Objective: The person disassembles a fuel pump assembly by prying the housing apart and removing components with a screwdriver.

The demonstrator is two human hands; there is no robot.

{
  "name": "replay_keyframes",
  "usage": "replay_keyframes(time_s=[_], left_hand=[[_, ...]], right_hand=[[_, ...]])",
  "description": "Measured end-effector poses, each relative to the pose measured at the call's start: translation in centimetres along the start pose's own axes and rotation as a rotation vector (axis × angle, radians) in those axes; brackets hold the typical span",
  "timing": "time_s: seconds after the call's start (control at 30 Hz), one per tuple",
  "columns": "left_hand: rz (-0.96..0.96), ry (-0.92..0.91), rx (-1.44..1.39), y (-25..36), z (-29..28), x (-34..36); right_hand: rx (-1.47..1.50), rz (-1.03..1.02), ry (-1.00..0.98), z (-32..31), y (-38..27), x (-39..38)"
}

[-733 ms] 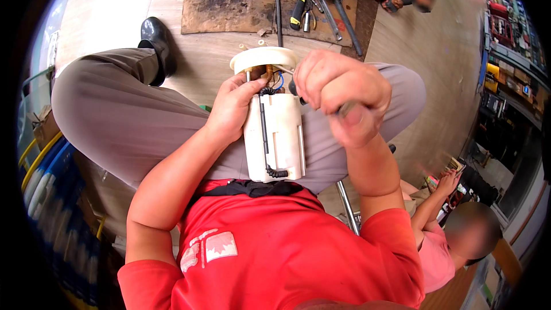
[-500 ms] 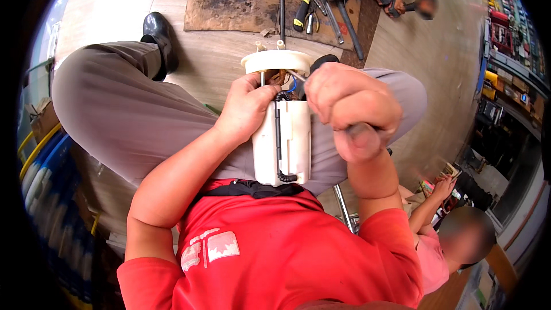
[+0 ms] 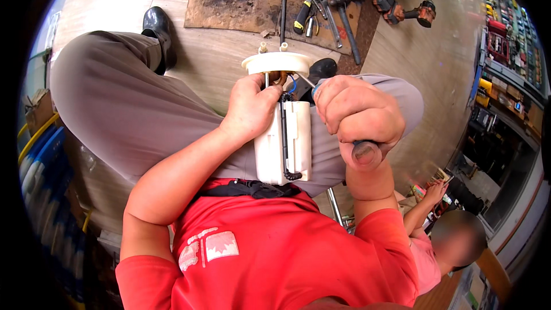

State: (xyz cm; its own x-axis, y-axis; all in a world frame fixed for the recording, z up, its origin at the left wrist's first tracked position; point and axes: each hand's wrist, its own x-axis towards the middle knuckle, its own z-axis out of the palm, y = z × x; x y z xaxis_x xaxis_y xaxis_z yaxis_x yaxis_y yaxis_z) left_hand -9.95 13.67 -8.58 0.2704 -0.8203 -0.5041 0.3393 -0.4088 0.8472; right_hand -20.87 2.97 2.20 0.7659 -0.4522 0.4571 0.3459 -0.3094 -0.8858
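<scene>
In my lap is a cream plastic fuel pump assembly (image 3: 299, 138), with a round flange (image 3: 276, 62) above its body, joined by metal rods, wires and a blue tube, and a black corrugated hose down its front. My left hand (image 3: 251, 109) grips it just under the flange, thumb beside a rod, fingertips partly hidden. My right hand (image 3: 359, 116) is closed round a screwdriver (image 3: 364, 154); its shaft reaches up-left under the flange's right side, where I cannot make out exactly what the tip touches.
Beyond my knees, a stained cardboard sheet (image 3: 221, 0) holds several wrenches and tools. A cordless power tool (image 3: 390, 8) lies on the floor at upper right. Shelves of parts (image 3: 502, 34) line the right. Another person (image 3: 422, 258) sits at lower right. Blue stacked items stand at left (image 3: 43, 161).
The assembly has shifted right, its flange slightly lower in view than at first. My right hand has moved a little right and down, still round the screwdriver. The other person's head sits slightly further left.
</scene>
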Motion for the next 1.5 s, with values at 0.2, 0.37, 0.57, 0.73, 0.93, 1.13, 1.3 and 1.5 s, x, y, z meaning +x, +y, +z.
replay_keyframes(time_s=[0.2,0.37,0.57,0.73,0.93,1.13,1.3,1.5], left_hand=[[0.081,-0.159,-0.035,1.4,-0.1,-0.6],[0.113,-0.055,0.059,1.4,-1.0,-1.3],[0.709,-0.095,0.185,4.5,-1.7,-3.7],[0.615,-0.160,0.121,3.8,-1.4,-3.4],[0.226,-0.071,-0.097,2.6,-0.5,-1.7],[-0.019,0.052,-0.107,0.9,-0.5,-0.2],[-0.159,0.005,-0.262,1.0,-0.1,0.2],[-0.044,0.026,-0.146,0.1,0.4,0.4]], right_hand=[[0.092,0.043,0.041,-0.8,1.5,-0.8],[0.182,-0.067,0.001,-1.2,-0.8,-0.1],[0.407,-0.225,-0.196,-3.6,-3.8,1.3],[0.424,-0.212,-0.166,-4.2,-3.6,1.0],[0.302,-0.194,-0.022,-3.2,-2.4,-0.1],[0.226,-0.133,-0.013,-2.6,-1.5,-0.3],[0.183,-0.075,0.015,-1.6,-0.8,-0.5],[0.132,-0.031,-0.014,-1.3,-0.5,-0.5]])
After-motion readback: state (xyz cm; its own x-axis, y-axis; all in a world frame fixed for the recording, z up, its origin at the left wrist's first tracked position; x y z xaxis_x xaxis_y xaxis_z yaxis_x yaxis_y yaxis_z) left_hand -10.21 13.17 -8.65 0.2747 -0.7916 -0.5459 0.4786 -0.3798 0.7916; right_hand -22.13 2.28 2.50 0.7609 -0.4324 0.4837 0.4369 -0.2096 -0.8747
